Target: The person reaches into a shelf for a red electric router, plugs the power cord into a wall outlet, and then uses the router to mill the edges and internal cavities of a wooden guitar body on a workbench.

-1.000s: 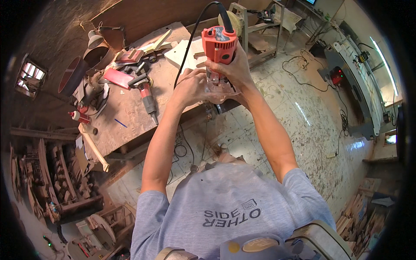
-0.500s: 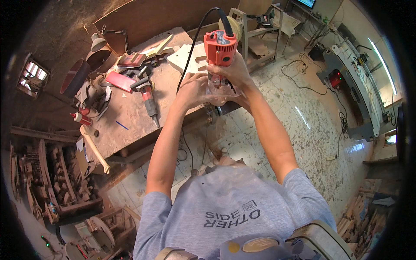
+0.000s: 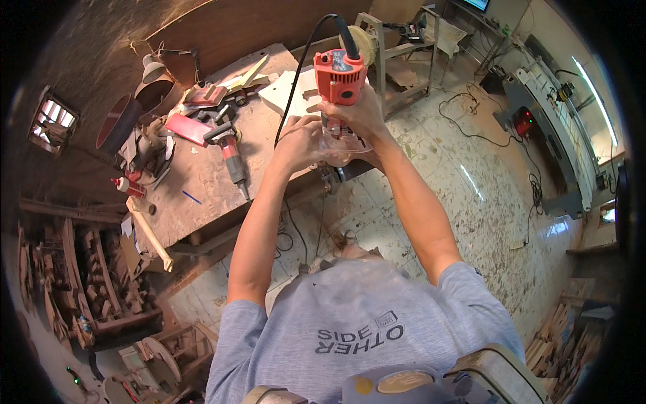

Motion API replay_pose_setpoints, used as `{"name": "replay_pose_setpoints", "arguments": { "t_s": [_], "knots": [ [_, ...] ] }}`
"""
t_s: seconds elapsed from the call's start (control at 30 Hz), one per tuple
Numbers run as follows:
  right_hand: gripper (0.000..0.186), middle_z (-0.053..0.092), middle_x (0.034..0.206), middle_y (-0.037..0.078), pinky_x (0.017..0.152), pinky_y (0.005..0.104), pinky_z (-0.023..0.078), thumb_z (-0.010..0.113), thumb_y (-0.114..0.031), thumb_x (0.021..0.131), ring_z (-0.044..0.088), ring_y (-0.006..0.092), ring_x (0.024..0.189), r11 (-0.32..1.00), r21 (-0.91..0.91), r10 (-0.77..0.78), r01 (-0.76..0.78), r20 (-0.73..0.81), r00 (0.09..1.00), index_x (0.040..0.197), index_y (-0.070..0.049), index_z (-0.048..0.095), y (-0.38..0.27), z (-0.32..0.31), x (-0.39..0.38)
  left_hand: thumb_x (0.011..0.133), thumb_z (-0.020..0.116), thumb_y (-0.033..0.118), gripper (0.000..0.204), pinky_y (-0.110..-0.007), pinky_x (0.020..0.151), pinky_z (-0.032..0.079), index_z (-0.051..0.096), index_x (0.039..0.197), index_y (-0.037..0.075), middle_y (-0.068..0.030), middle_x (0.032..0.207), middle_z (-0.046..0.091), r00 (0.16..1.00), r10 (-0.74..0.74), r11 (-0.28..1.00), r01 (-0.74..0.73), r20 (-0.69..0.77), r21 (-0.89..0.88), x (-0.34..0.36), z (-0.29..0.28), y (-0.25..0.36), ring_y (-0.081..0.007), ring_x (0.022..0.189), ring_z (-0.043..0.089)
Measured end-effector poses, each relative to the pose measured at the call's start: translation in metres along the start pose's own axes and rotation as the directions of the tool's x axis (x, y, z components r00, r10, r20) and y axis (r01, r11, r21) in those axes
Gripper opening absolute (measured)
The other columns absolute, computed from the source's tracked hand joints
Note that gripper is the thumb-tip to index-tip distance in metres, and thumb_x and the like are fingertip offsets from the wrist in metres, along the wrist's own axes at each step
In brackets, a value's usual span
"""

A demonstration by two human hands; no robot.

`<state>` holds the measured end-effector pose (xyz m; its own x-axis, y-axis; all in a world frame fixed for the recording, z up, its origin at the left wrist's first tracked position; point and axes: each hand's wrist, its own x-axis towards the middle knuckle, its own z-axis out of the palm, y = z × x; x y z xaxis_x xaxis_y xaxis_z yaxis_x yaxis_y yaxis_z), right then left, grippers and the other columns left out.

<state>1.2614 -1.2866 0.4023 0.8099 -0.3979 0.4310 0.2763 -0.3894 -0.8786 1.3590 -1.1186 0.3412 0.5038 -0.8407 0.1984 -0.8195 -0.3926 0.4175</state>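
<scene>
A red trim router [image 3: 336, 87] stands upright at the bench's right end, its black cord looping up from the top. My right hand [image 3: 367, 120] is wrapped round its body from the right. Below the motor is a clear plastic base [image 3: 342, 143]. Close against the router's left side, my left hand [image 3: 299, 140] has its fingers curled; what they grip is hidden. A pale wooden board [image 3: 277, 95] with notched edges lies just beyond my left hand. The bit and whatever lies beneath the base cannot be made out.
On the workbench [image 3: 195, 219], left of my hands, lies an angle grinder [image 3: 231, 158]. Further left are a red box [image 3: 186, 128], a blue pencil [image 3: 192, 197] and a glue bottle [image 3: 128, 186]. Wood shavings and cables [image 3: 471, 131] cover the floor on the right.
The router has tilted or shifted very slightly, and my right hand moved a little with it. Both hands keep their places at the router; the whole view has shifted slightly.
</scene>
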Motion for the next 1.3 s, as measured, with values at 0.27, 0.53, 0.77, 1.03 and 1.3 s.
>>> {"name": "replay_pose_setpoints", "arguments": {
  "t_s": [0.27, 0.53, 0.77, 1.03, 1.3],
  "knots": [
    [0.045, 0.074, 0.099, 0.004, 0.079, 0.0311, 0.058, 0.088, -0.023, 0.079, 0.069, 0.0123, 0.087, 0.997, 0.082, -0.018, 0.014, 0.05, 0.999, 0.113, -0.003, 0.067, 0.013, -0.004, 0.004, 0.07, 0.093, 0.05, 0.098, -0.046, 0.115, 0.044, 0.057, 0.146, 0.0, -0.0191, 0.147, 0.058, 0.985, 0.075, 0.994, -0.085, -0.155, -0.062, 0.0, 0.008, 0.006, -0.0378, 0.135, 0.052],
    [0.041, 0.075, 0.095, 0.004, 0.077, 0.0306, 0.058, 0.087, -0.021, 0.08, 0.07, 0.0129, 0.084, 0.998, 0.061, -0.018, 0.013, 0.066, 0.998, 0.111, -0.002, 0.068, 0.005, -0.003, 0.004, 0.059, 0.1, 0.056, 0.139, -0.046, 0.114, 0.045, 0.029, 0.156, -0.014, -0.0289, 0.145, 0.053, 0.872, -0.157, 0.933, -0.024, -0.464, -0.36, -0.011, 0.024, 0.085, -0.0398, 0.133, 0.056],
    [0.039, 0.075, 0.094, 0.004, 0.077, 0.032, 0.058, 0.088, -0.022, 0.077, 0.07, 0.0124, 0.084, 1.0, 0.017, -0.01, 0.008, 0.098, 0.995, 0.106, -0.002, 0.07, 0.007, -0.008, 0.008, 0.071, 0.095, 0.045, 0.118, -0.043, 0.095, 0.058, 0.035, 0.153, -0.014, -0.0282, 0.13, 0.066, 0.875, -0.041, 0.986, -0.041, -0.482, -0.159, -0.013, 0.025, 0.067, -0.0395, 0.115, 0.07],
    [0.043, 0.074, 0.096, 0.004, 0.074, 0.0301, 0.058, 0.088, -0.021, 0.077, 0.069, 0.0109, 0.084, 0.993, 0.111, 0.018, -0.027, 0.081, 0.997, 0.11, -0.002, 0.068, 0.008, -0.004, 0.006, 0.082, 0.088, 0.036, 0.097, -0.044, 0.09, 0.061, 0.042, 0.158, -0.001, -0.024, 0.121, 0.075, 0.926, 0.095, 0.945, -0.2, -0.366, -0.26, -0.014, 0.007, 0.028, -0.037, 0.104, 0.077],
    [0.039, 0.073, 0.092, 0.003, 0.069, 0.0295, 0.058, 0.087, -0.019, 0.078, 0.068, 0.0105, 0.079, 0.981, 0.188, 0.019, -0.042, 0.12, 0.993, 0.107, -0.001, 0.067, 0.017, -0.003, 0.008, 0.08, 0.089, 0.03, 0.079, -0.041, 0.081, 0.062, 0.057, 0.144, -0.001, -0.0191, 0.101, 0.078, 0.97, 0.084, 0.914, -0.166, -0.228, -0.369, -0.006, -0.006, 0.015, -0.0325, 0.091, 0.079]
  ]
}}
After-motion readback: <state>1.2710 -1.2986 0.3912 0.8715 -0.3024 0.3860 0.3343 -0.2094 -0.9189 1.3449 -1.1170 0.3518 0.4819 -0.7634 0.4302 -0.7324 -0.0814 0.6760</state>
